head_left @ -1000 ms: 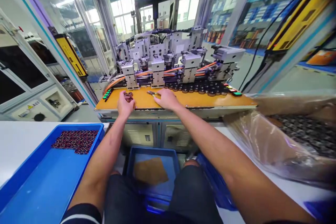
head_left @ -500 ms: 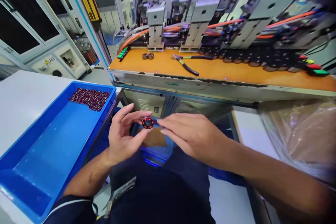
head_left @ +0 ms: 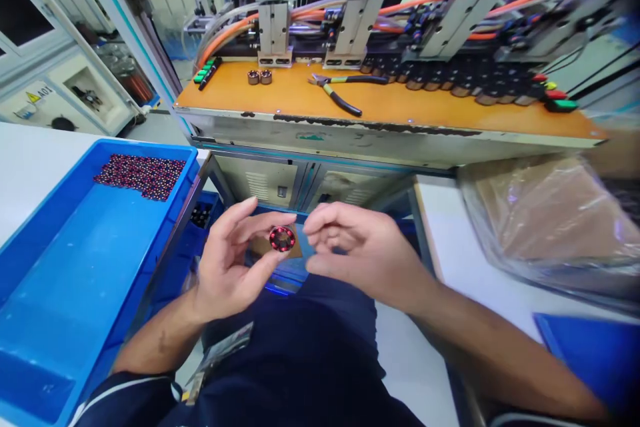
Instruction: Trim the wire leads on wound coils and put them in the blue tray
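Observation:
A small ring-shaped part point(head_left: 282, 239), dark with red spots around its rim and a hole in the middle, is pinched between the thumb and fingers of my left hand point(head_left: 233, 257). Its face with the hole is turned up toward me. Just to its right, my right hand point(head_left: 363, 247) hovers apart from the ring, fingers curled and thumb held away from them. Nothing shows between those fingers. Both hands are above my lap.
At left, a blue tray point(head_left: 60, 293) holds many similar small parts point(head_left: 143, 175) at its far end. Pliers point(head_left: 340, 90), two small metal rings point(head_left: 259, 77) and dark parts point(head_left: 450, 80) lie on the orange machine ledge point(head_left: 295, 97). A plastic-wrapped box point(head_left: 545, 213) stands right.
My right hand has drawn back slightly from the ring, its fingers now curled instead of straight. The ring's middle now looks open rather than dark. The view has shifted, with the machine higher in it.

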